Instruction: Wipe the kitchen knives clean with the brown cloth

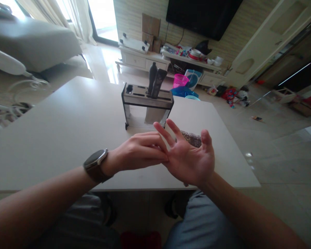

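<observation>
My left hand point(142, 150), with a dark watch point(95, 162) on its wrist, touches the edge of my right palm with its fingers pressed together; whether anything is between them is hidden. My right hand point(190, 159) is palm up with its fingers spread and nothing in it. Behind the right hand lies a dark patterned object point(193, 139), partly covered. A knife block point(147, 98) with clear sides stands upright beyond my hands, and two black handles point(157, 83) rise from its top.
The white table point(54, 138) spreads under my hands. Beyond its far edge are a pink basket point(180, 80), a blue item point(184, 91) and a low cabinet point(138, 62). A grey-covered surface point(46, 41) stands at the left.
</observation>
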Tool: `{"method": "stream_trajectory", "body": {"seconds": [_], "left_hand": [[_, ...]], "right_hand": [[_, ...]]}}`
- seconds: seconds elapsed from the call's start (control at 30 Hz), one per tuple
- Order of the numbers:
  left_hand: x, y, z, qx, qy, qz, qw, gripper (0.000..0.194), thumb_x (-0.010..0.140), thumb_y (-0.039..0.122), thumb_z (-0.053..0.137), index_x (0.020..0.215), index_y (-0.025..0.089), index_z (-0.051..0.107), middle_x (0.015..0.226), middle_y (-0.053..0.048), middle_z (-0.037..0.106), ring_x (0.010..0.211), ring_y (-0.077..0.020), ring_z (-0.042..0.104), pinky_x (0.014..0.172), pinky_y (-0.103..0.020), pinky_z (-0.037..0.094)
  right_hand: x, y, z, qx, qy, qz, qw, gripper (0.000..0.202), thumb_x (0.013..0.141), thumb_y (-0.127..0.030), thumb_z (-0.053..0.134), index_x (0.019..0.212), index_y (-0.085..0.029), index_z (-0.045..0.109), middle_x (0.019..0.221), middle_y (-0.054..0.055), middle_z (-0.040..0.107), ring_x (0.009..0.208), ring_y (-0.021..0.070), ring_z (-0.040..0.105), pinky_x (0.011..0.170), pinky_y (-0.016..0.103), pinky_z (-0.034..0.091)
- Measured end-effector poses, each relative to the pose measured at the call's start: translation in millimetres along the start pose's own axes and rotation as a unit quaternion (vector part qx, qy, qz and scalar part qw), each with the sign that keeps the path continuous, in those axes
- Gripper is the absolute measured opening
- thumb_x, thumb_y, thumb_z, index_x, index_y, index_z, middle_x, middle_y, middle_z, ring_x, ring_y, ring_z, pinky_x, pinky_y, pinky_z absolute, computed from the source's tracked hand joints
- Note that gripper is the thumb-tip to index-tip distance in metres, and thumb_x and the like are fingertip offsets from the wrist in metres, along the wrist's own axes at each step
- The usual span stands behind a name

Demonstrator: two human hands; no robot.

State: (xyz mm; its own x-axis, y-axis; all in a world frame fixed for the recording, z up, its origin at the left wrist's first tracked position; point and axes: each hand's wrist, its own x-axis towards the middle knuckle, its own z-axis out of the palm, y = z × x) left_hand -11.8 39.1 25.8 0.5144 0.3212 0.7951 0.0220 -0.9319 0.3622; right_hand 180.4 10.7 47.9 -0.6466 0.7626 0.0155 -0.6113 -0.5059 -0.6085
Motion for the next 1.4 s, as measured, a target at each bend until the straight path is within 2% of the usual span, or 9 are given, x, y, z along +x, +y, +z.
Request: {"method": "stream_trajectory", "body": {"seconds": [0.13,0.27,0.37,0.5,0.73,0.87,1.17,1.4], "left_hand": [[0,-3,4.7,-0.021,0.043,-0.101,0.994,0.01,0.083,0.014,0.077,0.092,0.019,0.075,0.086,-0.006,0.075,0.076,-0.015,0.067,0.071,-0.027,0.058],[-2,-2,15.0,-0.057,0.091,-0.209,0.972,0.009,0.083,0.019,0.079,0.092,0.016,0.078,0.086,-0.007,0.074,0.077,-0.0158,0.068,0.071,-0.028,0.06],[-4,2,24.4,-0.089,0.11,-0.246,0.959,0.01,0.083,0.019,0.078,0.093,0.016,0.079,0.091,-0.007,0.073,0.078,-0.015,0.069,0.069,-0.026,0.06],[-4,6,30.7,-0.113,0.136,-0.265,0.948,0.009,0.084,0.017,0.076,0.092,0.018,0.082,0.092,-0.007,0.073,0.083,-0.0159,0.07,0.069,-0.025,0.059],[-5,4,30.5,-0.133,0.131,-0.245,0.951,0.015,0.085,0.015,0.076,0.098,0.02,0.082,0.095,-0.007,0.072,0.082,-0.0142,0.068,0.07,-0.024,0.057],[-8,3,34.2,-0.16,0.148,-0.253,0.943,0.016,0.086,0.015,0.076,0.099,0.021,0.083,0.099,-0.007,0.071,0.089,-0.0151,0.069,0.074,-0.025,0.058],[-9,1,34.1,-0.193,0.133,-0.247,0.94,0.017,0.089,0.02,0.075,0.104,0.022,0.082,0.107,-0.009,0.07,0.098,-0.018,0.069,0.085,-0.029,0.06],[-11,0,39.7,-0.211,0.148,-0.266,0.929,0.016,0.089,0.019,0.074,0.103,0.021,0.081,0.109,-0.01,0.068,0.097,-0.0183,0.069,0.079,-0.028,0.06]], "right_hand": [[3,3,0,0.0,0.027,-0.056,0.998,0.06,0.085,-0.069,0.053,0.136,-0.036,0.054,0.161,0.001,0.042,0.145,0.0268,0.038,0.112,0.054,0.039],[6,7,2,-0.017,0.06,-0.099,0.993,0.056,0.083,-0.065,0.056,0.132,-0.039,0.057,0.159,-0.002,0.043,0.145,0.027,0.038,0.115,0.055,0.037],[6,11,5,-0.041,0.086,-0.114,0.989,0.057,0.082,-0.066,0.056,0.132,-0.041,0.058,0.16,-0.004,0.042,0.145,0.0278,0.038,0.115,0.057,0.036],[6,14,11,-0.053,0.108,-0.123,0.985,0.058,0.081,-0.066,0.056,0.134,-0.043,0.056,0.161,-0.006,0.041,0.147,0.0286,0.037,0.116,0.059,0.035],[4,14,18,-0.049,0.123,-0.135,0.982,0.057,0.08,-0.065,0.056,0.132,-0.043,0.058,0.161,-0.007,0.041,0.15,0.0286,0.034,0.118,0.059,0.033],[4,15,21,-0.055,0.137,-0.138,0.979,0.057,0.08,-0.065,0.055,0.133,-0.044,0.057,0.161,-0.008,0.042,0.15,0.0281,0.033,0.117,0.059,0.034],[3,14,22,-0.068,0.145,-0.14,0.977,0.057,0.079,-0.065,0.055,0.132,-0.047,0.057,0.159,-0.009,0.043,0.149,0.0271,0.034,0.118,0.059,0.032],[4,15,23,-0.072,0.149,-0.141,0.976,0.058,0.079,-0.065,0.054,0.134,-0.045,0.056,0.16,-0.008,0.042,0.15,0.0279,0.033,0.118,0.06,0.031]]}}
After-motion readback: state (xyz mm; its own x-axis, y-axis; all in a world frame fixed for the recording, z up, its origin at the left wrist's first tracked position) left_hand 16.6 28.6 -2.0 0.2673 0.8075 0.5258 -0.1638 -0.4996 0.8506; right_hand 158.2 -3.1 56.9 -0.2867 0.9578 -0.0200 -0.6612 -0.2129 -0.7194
